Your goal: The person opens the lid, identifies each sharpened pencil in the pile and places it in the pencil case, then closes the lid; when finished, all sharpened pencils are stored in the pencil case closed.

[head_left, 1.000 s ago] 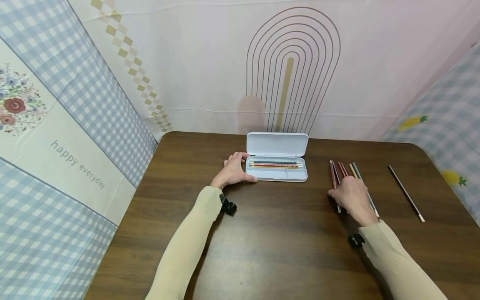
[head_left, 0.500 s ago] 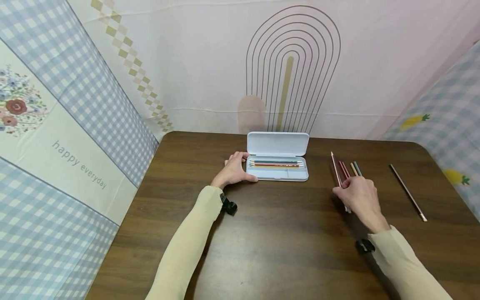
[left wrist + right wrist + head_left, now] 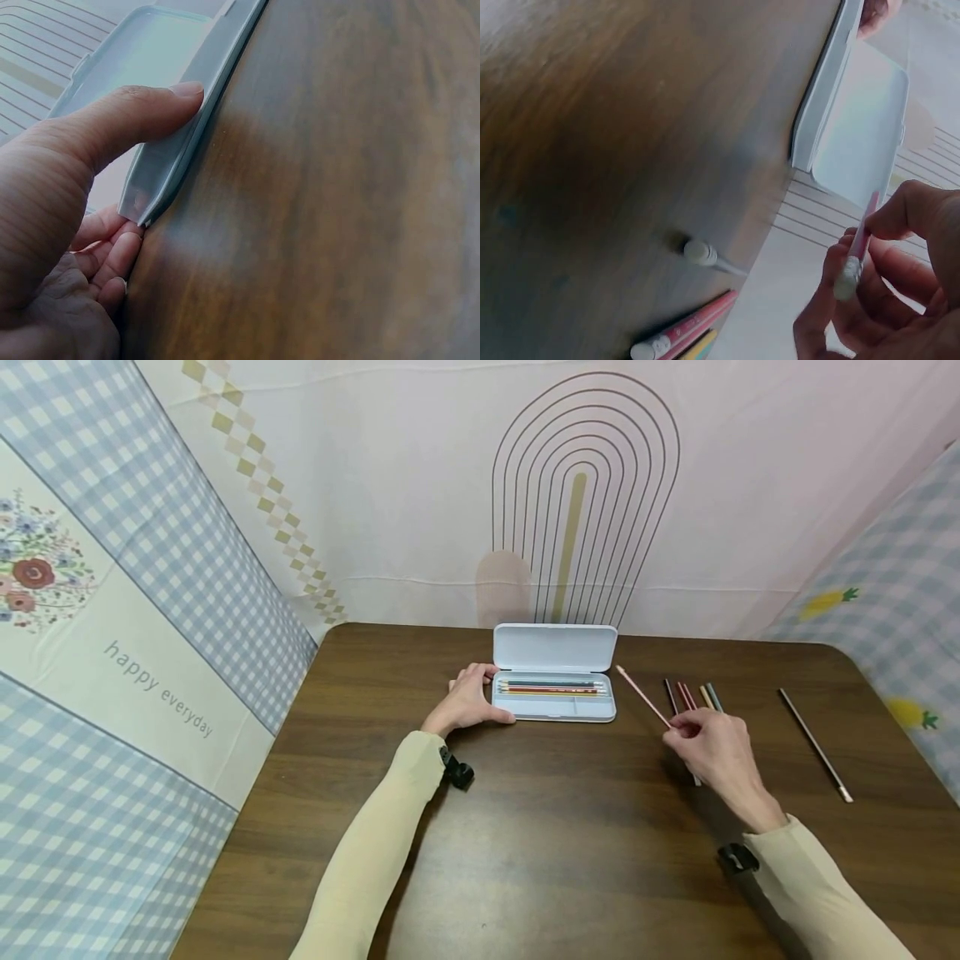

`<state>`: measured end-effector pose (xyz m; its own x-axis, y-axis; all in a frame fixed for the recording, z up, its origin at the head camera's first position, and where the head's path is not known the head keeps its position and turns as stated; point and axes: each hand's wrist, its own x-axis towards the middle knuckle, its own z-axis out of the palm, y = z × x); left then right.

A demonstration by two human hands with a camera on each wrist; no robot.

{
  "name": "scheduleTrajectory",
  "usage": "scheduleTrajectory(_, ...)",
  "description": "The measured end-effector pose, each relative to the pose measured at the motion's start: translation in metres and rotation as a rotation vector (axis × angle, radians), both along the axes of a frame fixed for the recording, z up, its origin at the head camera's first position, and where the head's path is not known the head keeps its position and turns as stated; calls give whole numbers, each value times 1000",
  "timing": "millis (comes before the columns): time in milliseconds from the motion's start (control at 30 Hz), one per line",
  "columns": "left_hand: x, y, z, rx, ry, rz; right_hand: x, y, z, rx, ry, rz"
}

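Observation:
An open white pencil case (image 3: 555, 649) stands at the back middle of the table, lid raised, with several pencils (image 3: 551, 691) lying in its tray. My left hand (image 3: 468, 700) grips its left end. In the left wrist view the thumb (image 3: 150, 112) presses the front wall and the fingers are at the end. My right hand (image 3: 716, 750) pinches a pink pencil (image 3: 642, 695) between thumb and fingers, raised off the table. It slants toward the case; its eraser end (image 3: 847, 281) faces the right wrist camera. Below lie several loose pencils (image 3: 683, 695), partly hidden by the hand.
Apart from the others, a single dark pencil (image 3: 815, 745) lies farther right on the brown wooden table (image 3: 570, 843). A patterned cloth (image 3: 405, 485) hangs behind the table's back edge, with checked cloth at both sides.
My right hand has picked the pink pencil out of the loose ones, and its tip has swung left toward the case. My left hand has stayed on the case.

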<state>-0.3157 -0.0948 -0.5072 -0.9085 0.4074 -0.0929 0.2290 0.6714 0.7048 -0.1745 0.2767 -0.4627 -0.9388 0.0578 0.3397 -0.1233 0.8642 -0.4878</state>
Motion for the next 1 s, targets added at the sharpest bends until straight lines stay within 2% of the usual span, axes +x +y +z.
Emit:
scheduleTrajectory(200,-1,-1,-2,4,-6,-1,-10,-7,-3,-24,-41,99)
scheduleTrajectory(467,-1,-1,-2,2,-9,-4,-33,-18,-2,-4,0,257)
scheduleTrajectory(700,-1,-2,-1,-2,-9,-1,-66,-29,-4,0,-39,373)
scheduleTrajectory(1000,-1,-1,0,3,-4,-7,-105,-48,-10,25,-124,451)
